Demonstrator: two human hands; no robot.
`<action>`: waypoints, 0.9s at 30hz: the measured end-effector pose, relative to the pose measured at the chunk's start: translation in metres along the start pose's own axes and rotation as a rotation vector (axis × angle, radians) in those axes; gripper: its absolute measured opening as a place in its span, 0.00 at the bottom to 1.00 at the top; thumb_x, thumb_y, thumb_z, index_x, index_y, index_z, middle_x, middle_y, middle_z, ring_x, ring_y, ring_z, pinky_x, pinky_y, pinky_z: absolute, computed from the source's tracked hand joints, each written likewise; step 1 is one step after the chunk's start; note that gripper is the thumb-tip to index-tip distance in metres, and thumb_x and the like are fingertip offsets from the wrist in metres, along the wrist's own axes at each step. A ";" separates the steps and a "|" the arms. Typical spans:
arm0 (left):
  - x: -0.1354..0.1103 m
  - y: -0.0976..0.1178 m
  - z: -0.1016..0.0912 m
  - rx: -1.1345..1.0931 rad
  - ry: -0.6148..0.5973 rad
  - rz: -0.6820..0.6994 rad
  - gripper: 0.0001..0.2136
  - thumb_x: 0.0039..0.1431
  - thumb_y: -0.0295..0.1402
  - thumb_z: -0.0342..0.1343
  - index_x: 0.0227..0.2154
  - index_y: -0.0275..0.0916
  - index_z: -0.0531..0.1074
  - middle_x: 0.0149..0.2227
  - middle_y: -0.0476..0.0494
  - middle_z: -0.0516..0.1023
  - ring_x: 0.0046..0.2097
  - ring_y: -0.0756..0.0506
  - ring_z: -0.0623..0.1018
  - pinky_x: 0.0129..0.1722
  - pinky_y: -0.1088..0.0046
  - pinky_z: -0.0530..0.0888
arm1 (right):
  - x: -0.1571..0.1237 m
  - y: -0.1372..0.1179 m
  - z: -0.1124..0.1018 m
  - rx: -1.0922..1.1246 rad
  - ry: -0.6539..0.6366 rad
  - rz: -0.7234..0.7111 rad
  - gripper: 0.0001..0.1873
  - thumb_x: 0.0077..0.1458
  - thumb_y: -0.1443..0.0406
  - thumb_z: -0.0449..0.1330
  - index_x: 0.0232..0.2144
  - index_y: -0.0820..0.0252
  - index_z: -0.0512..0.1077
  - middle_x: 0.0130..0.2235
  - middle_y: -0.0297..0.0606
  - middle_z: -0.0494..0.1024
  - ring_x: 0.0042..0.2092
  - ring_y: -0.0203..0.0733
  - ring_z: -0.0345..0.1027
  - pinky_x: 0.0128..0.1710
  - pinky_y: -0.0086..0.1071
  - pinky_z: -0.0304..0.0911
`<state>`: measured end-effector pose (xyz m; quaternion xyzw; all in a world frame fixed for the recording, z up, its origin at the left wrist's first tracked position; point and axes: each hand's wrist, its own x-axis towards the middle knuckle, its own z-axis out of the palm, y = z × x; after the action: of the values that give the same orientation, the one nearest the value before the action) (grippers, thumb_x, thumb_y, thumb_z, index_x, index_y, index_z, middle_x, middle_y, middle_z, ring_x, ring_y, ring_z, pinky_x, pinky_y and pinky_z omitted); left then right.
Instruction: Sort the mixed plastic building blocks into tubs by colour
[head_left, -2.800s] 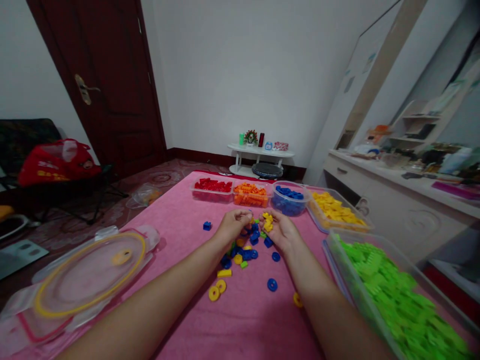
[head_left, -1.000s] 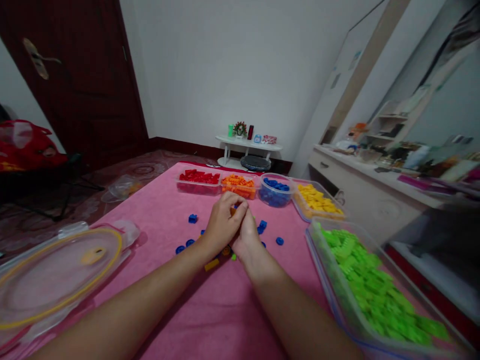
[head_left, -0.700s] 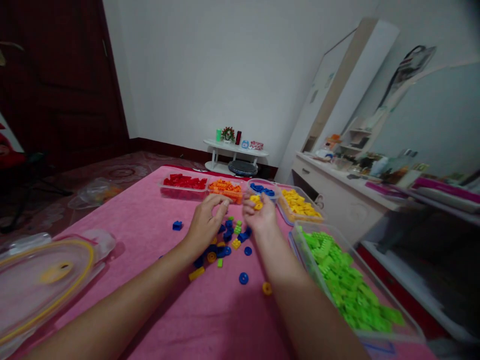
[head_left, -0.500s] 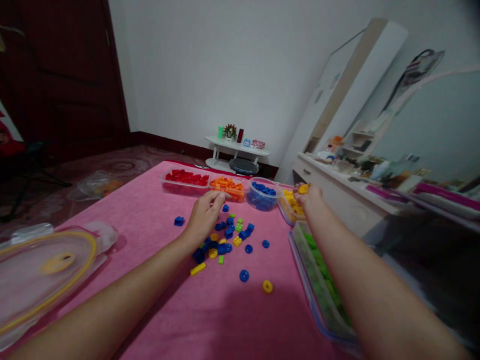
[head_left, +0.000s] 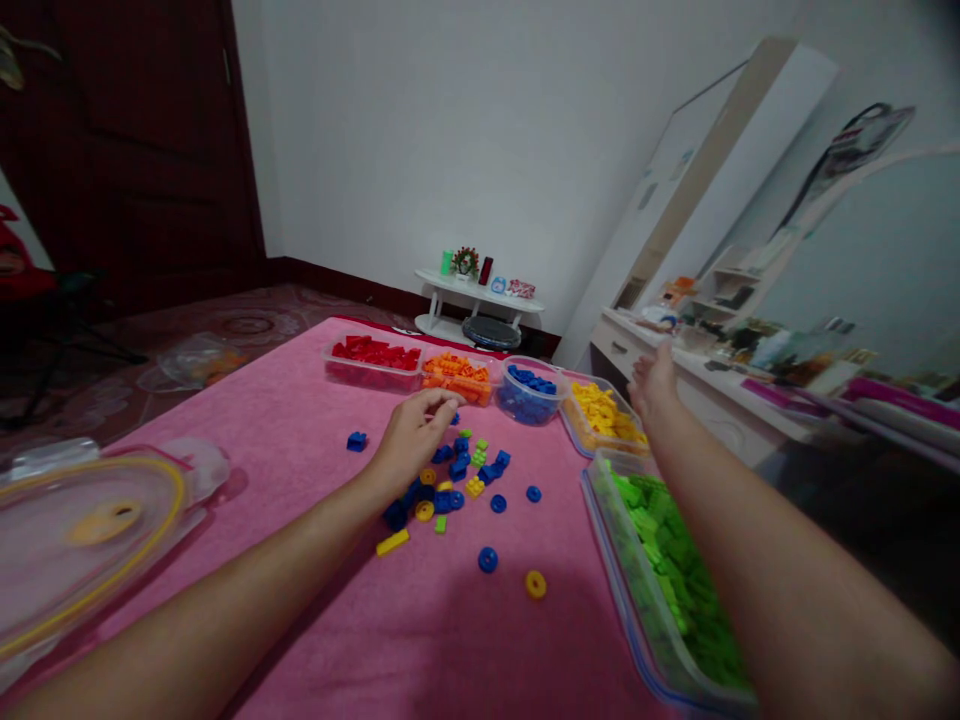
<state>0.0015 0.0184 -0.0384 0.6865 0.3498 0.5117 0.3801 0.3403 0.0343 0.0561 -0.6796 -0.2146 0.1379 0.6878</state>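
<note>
My left hand (head_left: 418,437) hovers over a loose pile of toy building bricks, fingers bent and tips pressed together; whatever they may pinch is hidden. Beneath it lie dark blue bricks (head_left: 460,466), a lime green brick (head_left: 479,454) and a yellow brick (head_left: 474,487). My right hand (head_left: 654,382) is raised at the right edge of the box of yellow bricks (head_left: 600,408), its fingers apart and no brick showing in them. Below the right forearm stands a long box of green bricks (head_left: 667,560), partly covered by the arm.
Boxes of red bricks (head_left: 375,352) and orange bricks (head_left: 459,375) and a round tub of blue bricks (head_left: 531,380) line the far edge. Blue rings (head_left: 488,559) and a yellow ring (head_left: 535,584) lie on the pink cloth (head_left: 315,590). A clear lid (head_left: 45,570) rests at left.
My right hand has moved right and opened; the yellow piece it held is no longer in it. My left hand stays over the pile, its fingertips slightly lower.
</note>
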 end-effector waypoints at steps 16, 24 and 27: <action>0.003 0.009 -0.029 0.548 -0.871 -0.099 0.06 0.42 0.27 0.61 0.28 0.37 0.77 0.27 0.48 0.79 0.28 0.50 0.75 0.25 0.80 0.65 | -0.235 0.029 -0.030 -1.582 -1.299 -0.628 0.05 0.40 0.71 0.62 0.26 0.61 0.73 0.31 0.41 0.75 0.32 0.40 0.66 0.27 0.30 0.52; -0.001 0.035 -0.030 0.952 -0.931 -0.086 0.13 0.34 0.41 0.66 0.26 0.42 0.78 0.27 0.49 0.79 0.30 0.47 0.76 0.27 0.76 0.67 | -0.231 0.011 0.023 -1.437 -1.065 -0.833 0.11 0.44 0.67 0.59 0.33 0.54 0.75 0.35 0.39 0.78 0.38 0.43 0.70 0.29 0.30 0.53; -0.006 0.042 -0.021 1.095 -0.922 -0.071 0.16 0.32 0.42 0.68 0.27 0.41 0.78 0.29 0.42 0.79 0.33 0.41 0.77 0.31 0.70 0.71 | -0.238 0.027 0.037 -1.485 -1.015 -0.775 0.10 0.46 0.65 0.59 0.34 0.57 0.76 0.38 0.46 0.78 0.40 0.49 0.71 0.31 0.33 0.55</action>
<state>-0.0161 -0.0029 -0.0006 0.9132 0.3824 -0.0921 0.1068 0.1180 -0.0466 0.0034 -0.6820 -0.7256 0.0085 -0.0913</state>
